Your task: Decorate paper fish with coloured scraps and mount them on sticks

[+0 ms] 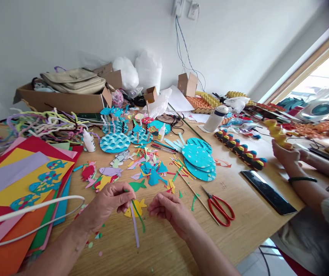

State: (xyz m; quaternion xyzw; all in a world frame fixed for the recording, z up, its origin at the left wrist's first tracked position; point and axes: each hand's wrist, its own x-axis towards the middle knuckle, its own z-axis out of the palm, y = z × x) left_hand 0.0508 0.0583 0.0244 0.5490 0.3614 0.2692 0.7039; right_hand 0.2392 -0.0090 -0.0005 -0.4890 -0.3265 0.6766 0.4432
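Thumb and fingers of my left hand (121,197) pinch the top ends of a green paper strip (138,216) and a lilac paper strip (135,226), which hang down over the table. Just to the right, my right hand (164,207) has its fingers curled together; whatever they hold, if anything, is hidden. Behind the strips lies a yellow paper fish (140,207), partly covered by my left hand. A green paper fish (137,185) is a little farther back. Red-handled scissors (220,209) rest to the right, beside a thin wooden stick (198,197).
Coloured paper sheets (42,184) and a white cable (52,199) are at left. Blue discs (199,157), glue bottles (89,141) and paper scraps (153,172) lie farther back. A phone (267,191) is at right, near another person's hands (286,155) holding a yellow wavy piece (276,134).
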